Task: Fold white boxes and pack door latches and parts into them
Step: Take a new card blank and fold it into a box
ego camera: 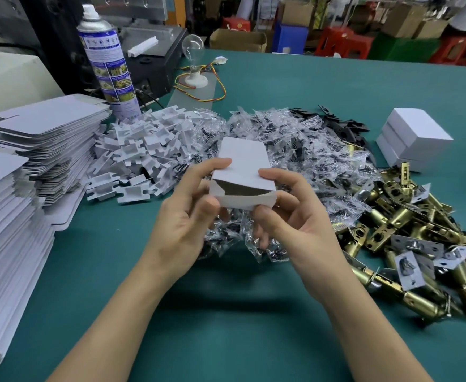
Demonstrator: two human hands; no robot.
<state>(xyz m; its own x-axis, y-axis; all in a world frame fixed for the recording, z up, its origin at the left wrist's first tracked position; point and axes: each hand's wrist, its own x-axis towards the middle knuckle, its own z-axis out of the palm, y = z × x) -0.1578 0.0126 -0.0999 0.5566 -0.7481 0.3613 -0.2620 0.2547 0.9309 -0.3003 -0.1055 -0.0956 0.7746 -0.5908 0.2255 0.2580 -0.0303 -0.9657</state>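
Above bagged parts [295, 150], both hands' fingers [212, 164] grasp white box [242, 166]; latches [408, 224] rightward.

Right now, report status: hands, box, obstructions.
Left hand and right hand both gripping white box, held above table. Near flap open, box empty inside. Nothing blocking; latches piled right.
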